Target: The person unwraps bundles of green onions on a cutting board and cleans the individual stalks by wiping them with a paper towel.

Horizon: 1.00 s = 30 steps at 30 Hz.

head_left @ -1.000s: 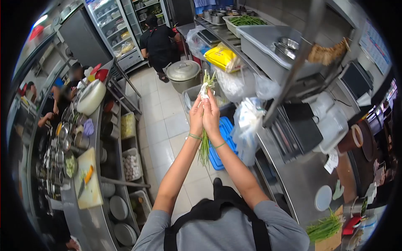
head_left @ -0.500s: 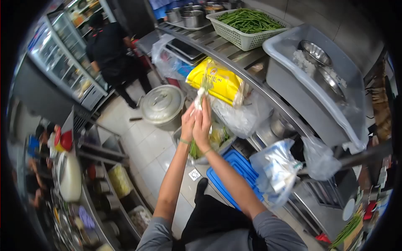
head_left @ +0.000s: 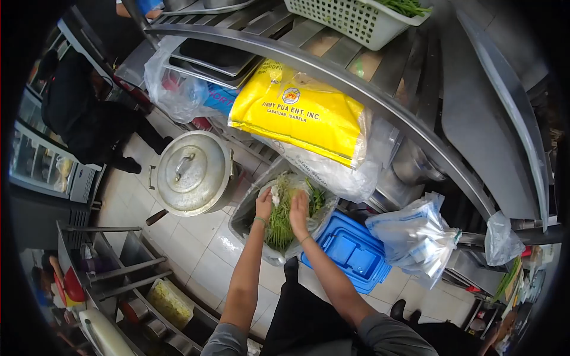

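Below me stands a grey bin (head_left: 237,230) full of green stems and leafy scraps (head_left: 279,228), with some pale, root-like bits on top. Over its left part is my left hand (head_left: 263,205), fingers stretched out. A small white piece (head_left: 275,196) shows right beside those fingertips; whether it touches them I cannot tell. My right hand (head_left: 299,215) hangs over the bin's right part, palm inward and fingers extended, with nothing seen in it. The two hands are apart, with scraps showing between them.
A lidded metal pot (head_left: 193,169) stands left of the bin, a blue plastic lid (head_left: 356,252) right of it. A yellow sack (head_left: 297,113) lies under the metal rack (head_left: 261,35), which holds a basket of green beans (head_left: 356,24). A person in black (head_left: 77,113) stands at left.
My hands were pressed together in front of the yellow sack around a white piece with green stems. They have come down over the bin and parted. My view has tilted and shifted.
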{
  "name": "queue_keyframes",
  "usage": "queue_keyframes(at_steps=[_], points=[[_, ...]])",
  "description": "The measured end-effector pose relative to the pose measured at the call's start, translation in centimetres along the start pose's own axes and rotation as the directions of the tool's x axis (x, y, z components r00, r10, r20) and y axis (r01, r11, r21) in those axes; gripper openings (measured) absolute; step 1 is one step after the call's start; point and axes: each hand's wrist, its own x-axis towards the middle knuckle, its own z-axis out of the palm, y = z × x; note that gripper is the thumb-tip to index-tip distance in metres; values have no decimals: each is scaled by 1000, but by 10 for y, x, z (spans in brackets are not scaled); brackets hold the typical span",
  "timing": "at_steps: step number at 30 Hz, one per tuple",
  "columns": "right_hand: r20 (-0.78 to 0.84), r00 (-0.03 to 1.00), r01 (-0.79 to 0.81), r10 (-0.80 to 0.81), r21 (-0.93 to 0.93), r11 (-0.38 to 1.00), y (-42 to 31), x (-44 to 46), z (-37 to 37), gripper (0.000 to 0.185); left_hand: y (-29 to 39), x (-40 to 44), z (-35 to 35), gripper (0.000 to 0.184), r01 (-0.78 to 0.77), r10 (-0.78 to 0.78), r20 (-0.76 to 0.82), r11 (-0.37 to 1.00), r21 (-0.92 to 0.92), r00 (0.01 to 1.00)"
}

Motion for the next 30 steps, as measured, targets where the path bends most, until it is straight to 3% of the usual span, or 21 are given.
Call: queue_keyframes(at_steps=[2, 3, 5, 7, 9, 10, 12, 13, 14, 15, 16, 17, 18, 20, 22, 23, 24, 25, 28, 29, 30], points=[[1, 996, 92, -94, 188, 978, -61, -25, 0, 52, 4, -5, 11, 40, 278, -299, -8, 896, -347, 954], [-12, 990, 141, -144, 284, 948, -79, -29, -2, 52, 49, -29, 21, 42, 417, -340, 243, 684, -599, 908], [230, 915, -398, 331, 648, 650, -62, -27, -8, 52, 95, -47, 26, 46, 261, -215, 148, 793, -550, 965], [599, 607, -708, 522, 706, 12, -45, -22, -16, 52, 139, -74, 50, 56, -98, 62, -127, 947, -305, 990], [665, 583, -739, 466, 672, -35, -60, -7, -14, 60, 65, -68, 42, 52, -606, 566, 225, 704, 370, 794], [675, 594, -729, 438, 682, -64, -72, 6, -20, 65, -5, -60, 27, 51, -581, 507, 295, 762, 286, 810], [49, 998, -59, 33, 829, 556, -115, -11, -50, 57, -52, -63, 10, 52, -586, 410, 430, 662, 467, 805], [-278, 935, 350, -221, 619, 703, -118, -21, -50, 52, -15, -53, 18, 57, -279, 266, 413, 960, -29, 871], [-24, 970, 243, -242, 61, 968, -72, -42, -36, 48, 33, -61, 21, 63, 219, 35, 497, 869, -443, 867], [132, 990, -82, 48, 263, 961, -15, -55, -1, 48, 75, -79, 33, 62, 38, 94, 284, 904, -426, 954], [474, 814, -573, 336, 750, 330, -43, -70, -32, 49, 116, -88, 49, 62, -174, 207, 46, 906, -387, 977], [254, 925, -361, 283, 818, 448, -59, -62, -32, 50, 138, -115, 67, 65, -550, 547, 65, 833, 58, 835], [41, 976, -156, 215, 821, 550, -75, -61, -9, 50, 137, -144, 71, 68, -772, 785, 211, 453, 446, 583], [-123, 991, 127, -49, 787, 604, -145, -56, -84, 51, 64, -139, 18, 71, -876, 788, 419, 301, 378, 452], [-242, 894, 436, -377, 661, 611, -205, -76, -168, 51, -6, -116, -38, 74, -377, 92, 514, 790, 484, 853], [-267, 809, 582, -524, 492, 647, -214, -108, -205, 50, 5, -121, -23, 69, 99, -45, 457, 991, -94, 888], [-214, 739, 672, -639, 170, 721, -194, -127, -204, 51, 43, -161, -8, 65, 520, -217, 500, 595, -613, 838], [207, 782, 602, -588, -5, 798, -162, -156, -207, 56, 153, -245, 66, 59, 325, 407, 626, 596, -734, 665], [555, 778, 459, -294, -183, 869, 16, -221, -207, 51, 227, -309, 115, 54, -60, 97, 358, 992, -114, 929], [510, 854, 281, -99, -293, 914, 83, -247, -213, 40, 235, -326, 135, 50, -282, 391, 419, 912, -298, 819], [425, 899, 75, 109, -393, 917, 142, -276, -226, 31, 243, -341, 150, 47, -270, 362, 413, 925, -266, 835]])
